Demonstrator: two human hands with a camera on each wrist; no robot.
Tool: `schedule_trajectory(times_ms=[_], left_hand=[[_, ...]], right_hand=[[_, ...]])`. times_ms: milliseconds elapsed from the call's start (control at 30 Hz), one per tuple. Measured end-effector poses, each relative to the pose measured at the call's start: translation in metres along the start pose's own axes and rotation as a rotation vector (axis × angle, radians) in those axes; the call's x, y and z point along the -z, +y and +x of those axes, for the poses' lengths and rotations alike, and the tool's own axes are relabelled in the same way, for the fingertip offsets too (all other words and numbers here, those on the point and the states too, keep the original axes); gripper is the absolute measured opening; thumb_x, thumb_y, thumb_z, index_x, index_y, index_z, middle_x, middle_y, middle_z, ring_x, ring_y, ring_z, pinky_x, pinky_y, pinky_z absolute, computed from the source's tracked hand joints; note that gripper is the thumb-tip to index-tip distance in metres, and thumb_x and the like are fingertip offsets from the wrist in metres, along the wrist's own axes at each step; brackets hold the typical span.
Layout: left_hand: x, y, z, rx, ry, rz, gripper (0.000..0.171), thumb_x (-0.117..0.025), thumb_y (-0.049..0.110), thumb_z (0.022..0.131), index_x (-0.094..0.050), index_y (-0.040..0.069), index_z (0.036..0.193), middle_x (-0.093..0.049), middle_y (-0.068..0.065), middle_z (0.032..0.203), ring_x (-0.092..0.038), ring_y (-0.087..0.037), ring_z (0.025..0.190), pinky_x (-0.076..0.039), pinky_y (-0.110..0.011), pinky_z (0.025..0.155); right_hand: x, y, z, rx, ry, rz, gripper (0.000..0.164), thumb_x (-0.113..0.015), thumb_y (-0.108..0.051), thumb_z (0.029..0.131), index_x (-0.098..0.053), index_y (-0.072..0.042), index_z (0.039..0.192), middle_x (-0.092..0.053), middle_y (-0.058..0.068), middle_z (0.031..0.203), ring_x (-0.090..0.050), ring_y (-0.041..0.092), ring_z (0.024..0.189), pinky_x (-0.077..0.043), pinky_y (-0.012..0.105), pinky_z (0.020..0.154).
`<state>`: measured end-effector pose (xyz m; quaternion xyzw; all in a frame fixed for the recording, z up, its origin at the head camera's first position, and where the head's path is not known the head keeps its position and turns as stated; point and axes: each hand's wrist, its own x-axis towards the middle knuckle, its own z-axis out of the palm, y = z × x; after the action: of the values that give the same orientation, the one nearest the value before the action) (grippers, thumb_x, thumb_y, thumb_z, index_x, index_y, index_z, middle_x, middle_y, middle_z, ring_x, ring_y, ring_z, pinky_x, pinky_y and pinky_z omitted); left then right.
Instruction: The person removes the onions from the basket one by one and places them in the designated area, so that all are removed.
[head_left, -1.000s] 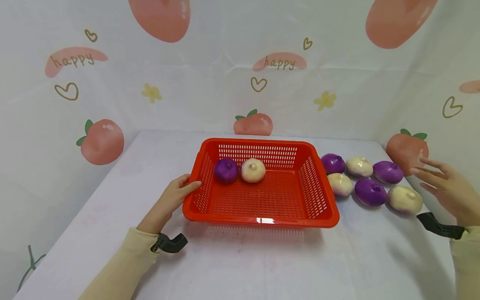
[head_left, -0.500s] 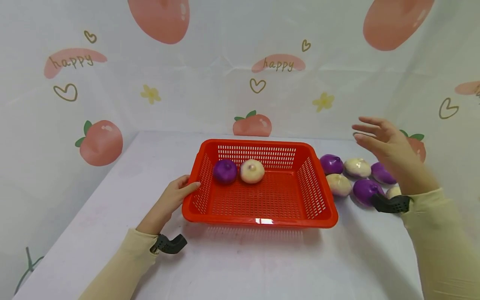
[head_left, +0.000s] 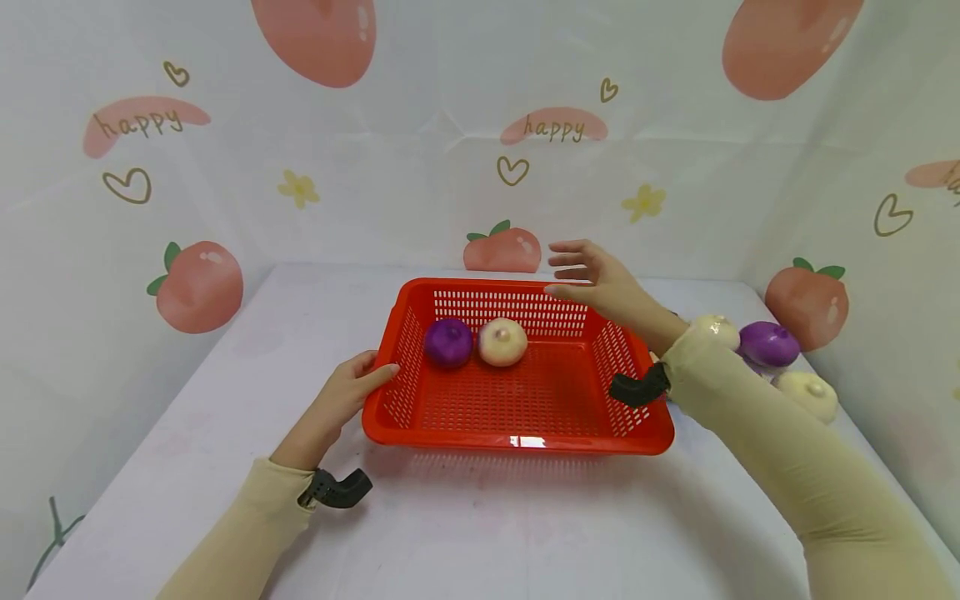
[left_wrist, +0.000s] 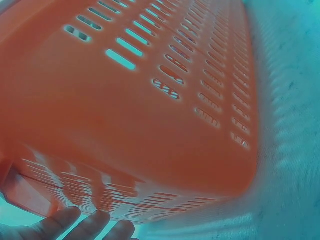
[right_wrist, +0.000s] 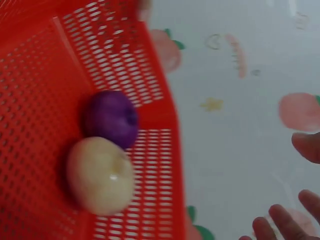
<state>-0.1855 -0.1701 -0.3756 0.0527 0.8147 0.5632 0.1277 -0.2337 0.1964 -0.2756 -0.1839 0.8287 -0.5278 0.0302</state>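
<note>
A red slotted plastic basket [head_left: 480, 442] stands on the white-covered table. My left hand [head_left: 333, 408] grips its left rim, thumb over the edge; the left wrist view shows the fingers [left_wrist: 90, 225] against the outer wall. Inside, near the back left, a purple turnip-like vegetable [head_left: 448, 342] sits beside a cream-white one [head_left: 503, 342]. Both also show in the right wrist view, the purple [right_wrist: 111, 120] against the white [right_wrist: 100, 175]. My right hand [head_left: 603, 283] is over the basket's back right rim, fingers spread and holding nothing.
Right of the basket lie more such vegetables: a purple one [head_left: 768, 344], a cream-white one [head_left: 808, 395] and another white one [head_left: 717, 330]. My right forearm [head_left: 772, 433] hides others. A patterned cloth [head_left: 420, 192] hangs behind and at the sides.
My right hand has moved left from beyond the vegetables at the far right to above the basket's back right, still holding nothing. The left hand and basket have stayed in place.
</note>
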Motion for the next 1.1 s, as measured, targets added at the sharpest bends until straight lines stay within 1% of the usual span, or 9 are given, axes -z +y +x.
schedule_trajectory(times_ms=[133,267,467,633,767,867,1033,1100], left_hand=[[0.000,0.000,0.000,0.001,0.001,0.002,0.052,-0.053,0.033,0.098,-0.044,-0.002,0.135,-0.060,-0.024,0.121,-0.067,-0.017,0.093,-0.056,-0.028,0.084],[0.000,0.000,0.000,0.003,0.004,0.000,0.051,-0.053,0.033,0.098,-0.045,-0.002,0.135,-0.060,-0.024,0.121,-0.067,-0.016,0.092,-0.056,-0.027,0.084],[0.000,0.000,0.000,0.006,0.002,-0.001,0.052,-0.053,0.034,0.098,-0.044,-0.001,0.136,-0.060,-0.024,0.121,-0.067,-0.016,0.092,-0.055,-0.027,0.084],[0.000,0.000,0.000,0.005,0.003,-0.001,0.052,-0.053,0.033,0.098,-0.044,-0.001,0.136,-0.060,-0.024,0.121,-0.067,-0.016,0.092,-0.055,-0.027,0.084],[0.000,0.000,0.000,0.006,0.000,-0.002,0.052,-0.053,0.033,0.099,-0.044,-0.001,0.136,-0.060,-0.024,0.121,-0.067,-0.015,0.092,-0.055,-0.028,0.085],[0.000,0.000,0.000,0.006,0.001,-0.001,0.052,-0.053,0.033,0.099,-0.044,-0.001,0.136,-0.060,-0.023,0.121,-0.067,-0.015,0.092,-0.055,-0.028,0.085],[0.000,-0.001,0.000,0.002,0.005,0.000,0.051,-0.053,0.033,0.099,-0.045,-0.001,0.136,-0.060,-0.023,0.121,-0.067,-0.015,0.091,-0.056,-0.027,0.084],[0.000,-0.001,0.001,0.001,0.005,0.000,0.051,-0.053,0.033,0.099,-0.045,-0.001,0.135,-0.060,-0.023,0.121,-0.067,-0.015,0.091,-0.056,-0.027,0.084]], right_hand=[[-0.020,0.009,0.015,-0.049,-0.069,-0.050,0.065,-0.071,-0.017,0.088,-0.038,-0.012,0.144,-0.044,0.016,0.144,-0.043,0.035,0.134,-0.041,0.051,0.106],[-0.034,0.020,0.028,-0.106,-0.120,-0.092,0.071,-0.074,-0.025,0.086,-0.037,-0.015,0.145,-0.044,0.012,0.145,-0.041,0.032,0.136,-0.040,0.051,0.106],[-0.047,0.035,0.041,-0.165,-0.160,-0.128,0.073,-0.075,-0.024,0.085,-0.037,-0.015,0.145,-0.043,0.014,0.146,-0.041,0.033,0.135,-0.039,0.051,0.107],[-0.056,0.048,0.047,-0.202,-0.199,-0.154,0.072,-0.078,-0.024,0.082,-0.040,-0.014,0.143,-0.045,0.012,0.144,-0.042,0.030,0.133,-0.041,0.048,0.105],[-0.062,0.055,0.048,-0.231,-0.250,-0.187,0.071,-0.077,-0.023,0.082,-0.041,-0.011,0.142,-0.047,0.015,0.141,-0.044,0.032,0.130,-0.043,0.047,0.104],[-0.067,0.058,0.047,-0.245,-0.279,-0.203,0.071,-0.077,-0.017,0.082,-0.042,-0.009,0.143,-0.047,0.020,0.139,-0.047,0.034,0.127,-0.043,0.046,0.103],[-0.075,0.061,0.045,-0.259,-0.307,-0.238,0.069,-0.078,-0.014,0.080,-0.045,-0.010,0.141,-0.049,0.019,0.137,-0.049,0.032,0.122,-0.041,0.045,0.104],[-0.077,0.062,0.045,-0.261,-0.311,-0.252,0.067,-0.078,-0.012,0.079,-0.048,-0.011,0.138,-0.050,0.018,0.134,-0.050,0.031,0.117,-0.042,0.043,0.102]])
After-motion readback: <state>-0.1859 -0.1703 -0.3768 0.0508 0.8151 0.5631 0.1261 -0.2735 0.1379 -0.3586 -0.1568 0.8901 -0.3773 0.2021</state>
